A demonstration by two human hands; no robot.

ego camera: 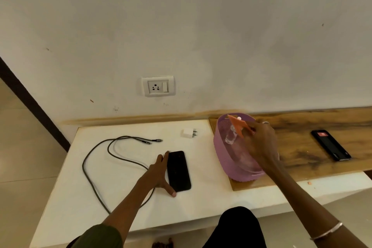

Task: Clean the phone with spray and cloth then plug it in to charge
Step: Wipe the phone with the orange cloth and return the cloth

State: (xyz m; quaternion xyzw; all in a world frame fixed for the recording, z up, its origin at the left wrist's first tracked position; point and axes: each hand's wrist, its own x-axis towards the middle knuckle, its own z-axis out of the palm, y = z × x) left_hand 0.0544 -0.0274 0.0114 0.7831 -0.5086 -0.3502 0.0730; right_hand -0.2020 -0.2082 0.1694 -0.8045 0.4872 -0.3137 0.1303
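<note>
Viewed from a head-worn camera, looking down.

Black phone [178, 170] laid flat, screen up, on a white table [120, 197]. Steadied by the left hand [159, 173]: open, fingers spread along the phone's left edge, thumb hooked under its near corner, nothing gripped.

Right of the phone, a purple basket [219, 147] on a wooden board [302, 147]. Reached into by the right hand [261, 143], fingers closed on the orange top of a clear spray bottle [231, 136], held tilted inside the basket. Could not tell whether the orange piece was all trigger or partly a cloth; no separate cloth made out.

Left of the phone, a looped grey cable [88, 159], both ends free. Beyond the phone, a white adapter [188, 132] lying on the table, and above that a wall socket [158, 86], empty. Far right of the phone, a second phone [330, 145].

Judged to be the first step: fetching the spray. Best done by lifting the bottle straight clear of the basket rim, turning the nozzle away from the socket and adapter, and misting lightly, ideally onto the cloth and not the phone's ports. Worth keeping the left hand pinning the phone against sliding.
</note>
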